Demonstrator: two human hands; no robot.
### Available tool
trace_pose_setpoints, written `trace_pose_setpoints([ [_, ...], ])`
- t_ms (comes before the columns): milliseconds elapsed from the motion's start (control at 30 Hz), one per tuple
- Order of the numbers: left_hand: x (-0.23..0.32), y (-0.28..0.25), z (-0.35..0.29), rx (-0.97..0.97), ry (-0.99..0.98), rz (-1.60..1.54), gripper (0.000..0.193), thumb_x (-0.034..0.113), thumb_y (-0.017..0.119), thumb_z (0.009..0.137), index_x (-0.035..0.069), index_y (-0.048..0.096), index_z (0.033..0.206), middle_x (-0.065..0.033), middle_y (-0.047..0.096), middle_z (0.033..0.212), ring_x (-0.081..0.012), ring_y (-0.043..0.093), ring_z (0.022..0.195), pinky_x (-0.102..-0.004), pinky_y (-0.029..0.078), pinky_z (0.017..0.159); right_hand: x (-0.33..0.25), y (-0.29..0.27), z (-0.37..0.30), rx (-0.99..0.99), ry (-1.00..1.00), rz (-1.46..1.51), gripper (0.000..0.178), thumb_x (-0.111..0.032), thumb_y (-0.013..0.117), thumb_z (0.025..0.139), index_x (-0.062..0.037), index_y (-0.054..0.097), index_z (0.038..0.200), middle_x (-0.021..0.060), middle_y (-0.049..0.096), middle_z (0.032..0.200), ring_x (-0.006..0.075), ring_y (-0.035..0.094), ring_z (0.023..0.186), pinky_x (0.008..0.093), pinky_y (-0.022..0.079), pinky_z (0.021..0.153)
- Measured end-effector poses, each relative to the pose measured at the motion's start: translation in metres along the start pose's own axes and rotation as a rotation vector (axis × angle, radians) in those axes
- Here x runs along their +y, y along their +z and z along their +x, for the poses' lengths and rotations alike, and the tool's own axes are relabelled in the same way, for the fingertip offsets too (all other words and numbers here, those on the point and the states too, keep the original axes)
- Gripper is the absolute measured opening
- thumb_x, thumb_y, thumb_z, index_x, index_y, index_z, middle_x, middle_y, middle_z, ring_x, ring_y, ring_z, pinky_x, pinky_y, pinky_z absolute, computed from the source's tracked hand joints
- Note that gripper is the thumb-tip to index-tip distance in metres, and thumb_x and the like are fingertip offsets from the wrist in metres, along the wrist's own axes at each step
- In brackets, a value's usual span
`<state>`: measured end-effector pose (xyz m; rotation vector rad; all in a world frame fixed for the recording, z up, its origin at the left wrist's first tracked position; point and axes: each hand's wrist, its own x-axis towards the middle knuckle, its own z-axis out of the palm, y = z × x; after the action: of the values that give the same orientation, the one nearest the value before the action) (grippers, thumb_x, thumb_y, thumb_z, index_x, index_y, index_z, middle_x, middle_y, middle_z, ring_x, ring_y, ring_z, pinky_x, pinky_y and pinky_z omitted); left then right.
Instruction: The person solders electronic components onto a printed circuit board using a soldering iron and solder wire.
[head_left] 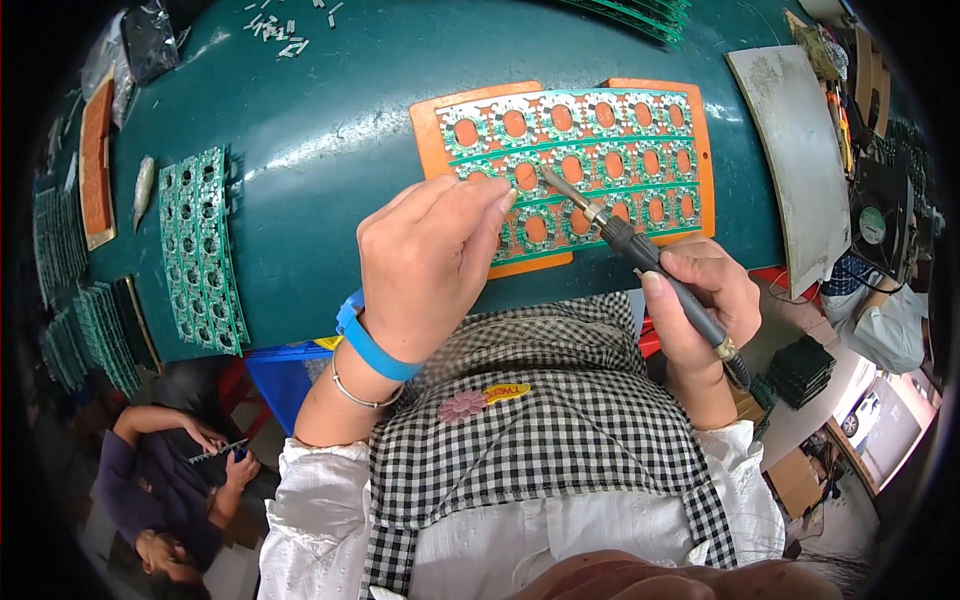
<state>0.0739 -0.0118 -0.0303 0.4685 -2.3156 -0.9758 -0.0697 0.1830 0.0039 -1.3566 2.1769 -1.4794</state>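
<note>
A soldering iron (pixel 634 246) with a dark grey handle is gripped by my right hand (pixel 712 300), my fingers wrapped round it. Its metal tip reaches the green circuit board panel (pixel 590 147) near a ring-shaped board in the middle row. My left hand (pixel 432 262) is closed in a pinch beside that tip, over the panel's left part. Whatever lies between its fingertips is too small and too hidden to name. Rows of ring-shaped boards with round openings make up the panel. Under it lies an orange backing board (pixel 432 140), showing at the edges and through the openings.
Another green panel (pixel 203 250) lies on the dark green table (pixel 320 110) at left. Small pale pieces (pixel 275 30) are scattered at the far left. A grey board (pixel 790 160) stands at right, near a dark round-faced device (pixel 878 228). A co-worker (pixel 165 480) sits at lower left.
</note>
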Motion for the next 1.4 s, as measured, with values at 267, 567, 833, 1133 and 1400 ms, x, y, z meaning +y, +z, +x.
trace_pose_setpoints([
  [267,0.005,-0.011,-0.001,-0.072,0.033,0.038,0.018,0.000,0.077,0.074,0.004,0.069,0.090,-0.0074,0.058,0.066,-0.0225,0.058,0.056,-0.0329,0.046,0.050,-0.002,-0.003,-0.001,-0.037,-0.081,-0.025,0.024,0.003,0.079,0.072,0.0019,0.060,0.087,0.0137,0.065,0.070,0.0243,0.066,0.062,0.0325,0.052,0.057],
  [567,-0.004,-0.016,-0.006,-0.015,0.000,0.048,0.015,-0.004,0.076,0.077,0.001,0.074,0.090,-0.0062,0.056,0.060,-0.0125,0.051,0.051,-0.0255,0.038,0.047,-0.001,0.009,-0.004,-0.017,-0.066,0.049,0.025,0.002,0.079,0.071,0.0018,0.061,0.088,0.0126,0.065,0.071,0.0244,0.065,0.062,0.0327,0.053,0.058],
  [833,-0.006,-0.011,-0.009,-0.042,-0.004,0.017,0.017,-0.003,0.076,0.075,0.003,0.072,0.090,-0.0076,0.059,0.064,-0.0185,0.056,0.055,-0.0298,0.044,0.049,-0.007,0.011,-0.005,-0.063,-0.063,0.023,0.025,0.001,0.080,0.071,0.0008,0.062,0.087,0.0131,0.065,0.070,0.0241,0.065,0.062,0.0322,0.053,0.056],
  [1133,0.005,-0.034,-0.010,-0.017,-0.187,-0.009,0.013,-0.002,0.077,0.075,0.002,0.065,0.079,-0.0074,0.062,0.068,-0.0184,0.060,0.059,-0.0295,0.046,0.052,-0.002,0.008,-0.014,0.131,0.129,0.246,0.024,0.002,0.075,0.077,0.0026,0.059,0.094,0.0132,0.064,0.075,0.0187,0.063,0.069,0.0275,0.049,0.058],
  [1400,-0.003,-0.029,-0.011,0.009,-0.221,-0.057,0.010,-0.004,0.073,0.079,0.002,0.069,0.086,-0.0092,0.064,0.071,-0.0174,0.057,0.054,-0.0285,0.044,0.049,-0.006,0.020,0.001,-0.024,-0.057,0.096,0.026,0.003,0.080,0.072,0.0006,0.060,0.088,0.0128,0.066,0.073,0.0207,0.065,0.063,0.0302,0.051,0.055],
])
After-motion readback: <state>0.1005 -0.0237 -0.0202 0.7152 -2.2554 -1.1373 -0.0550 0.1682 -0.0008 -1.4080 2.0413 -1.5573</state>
